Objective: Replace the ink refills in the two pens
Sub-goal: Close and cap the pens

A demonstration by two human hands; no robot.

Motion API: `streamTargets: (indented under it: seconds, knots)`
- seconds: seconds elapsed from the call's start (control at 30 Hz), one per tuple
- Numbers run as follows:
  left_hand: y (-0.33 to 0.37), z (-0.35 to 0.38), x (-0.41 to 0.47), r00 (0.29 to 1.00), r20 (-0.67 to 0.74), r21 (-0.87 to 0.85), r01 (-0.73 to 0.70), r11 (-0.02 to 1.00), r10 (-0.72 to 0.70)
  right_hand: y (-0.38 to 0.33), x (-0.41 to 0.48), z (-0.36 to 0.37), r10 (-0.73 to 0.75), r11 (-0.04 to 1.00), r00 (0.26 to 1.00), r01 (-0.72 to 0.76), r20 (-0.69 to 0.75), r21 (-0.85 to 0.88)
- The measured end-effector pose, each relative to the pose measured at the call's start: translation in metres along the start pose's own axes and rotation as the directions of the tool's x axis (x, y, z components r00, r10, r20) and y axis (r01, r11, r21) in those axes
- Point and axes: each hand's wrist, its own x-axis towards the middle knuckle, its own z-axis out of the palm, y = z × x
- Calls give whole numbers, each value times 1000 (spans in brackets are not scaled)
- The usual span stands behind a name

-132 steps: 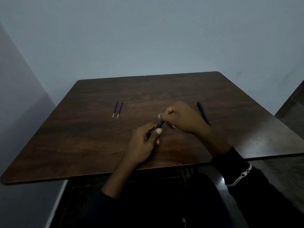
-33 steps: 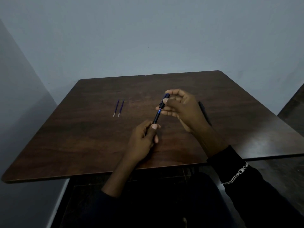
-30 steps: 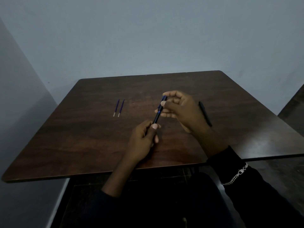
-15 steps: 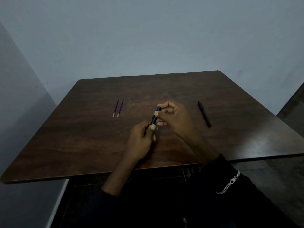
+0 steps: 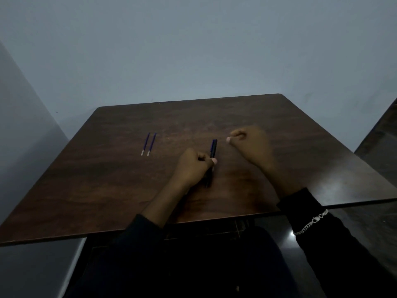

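Observation:
My left hand (image 5: pixel 193 166) is closed around a dark pen (image 5: pixel 213 150) and holds it tilted above the middle of the brown table (image 5: pixel 103 181). The pen's upper end shows blue beside black. My right hand (image 5: pixel 251 145) is a little to the right of the pen and apart from it. It is blurred, with thumb and fingers pinched together, and I see nothing between them. Two blue ink refills (image 5: pixel 148 144) with pale tips lie side by side on the table, to the left of my hands. The second pen is hidden behind my right hand.
The table stands against a pale blue wall, with another wall close on the left. A dark surface (image 5: pixel 382 134) sits at the right edge of view. Dark sleeves cover both forearms, and a silver bracelet (image 5: pixel 311 221) is on the right wrist.
My right hand has let go of the pen's upper end and moved right, covering the second pen. My left hand still holds the pen, now more upright.

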Motion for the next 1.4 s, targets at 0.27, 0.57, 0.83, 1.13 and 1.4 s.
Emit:
streamTargets:
  seconds: [0.27,0.57,0.83,1.13,1.4]
  knots:
    - [57,59,57,974,79,-75,217,973,-211,51,31,-46,397,903,914,-374,82,-210]
    - [70,99,97,982,-26,158,190,969,-188,60,27,-32,279,947,956,-259,87,-190]
    - [63,102,98,980,-76,135,192,972,-183,54,21,-30,245,955,963,-220,109,-198]
    - [63,100,97,978,-64,77,202,976,-197,53,21,-30,274,948,957,-253,91,-194]
    - [62,97,96,980,-66,56,192,980,-188,55,21,-32,274,951,957,-256,90,-174]
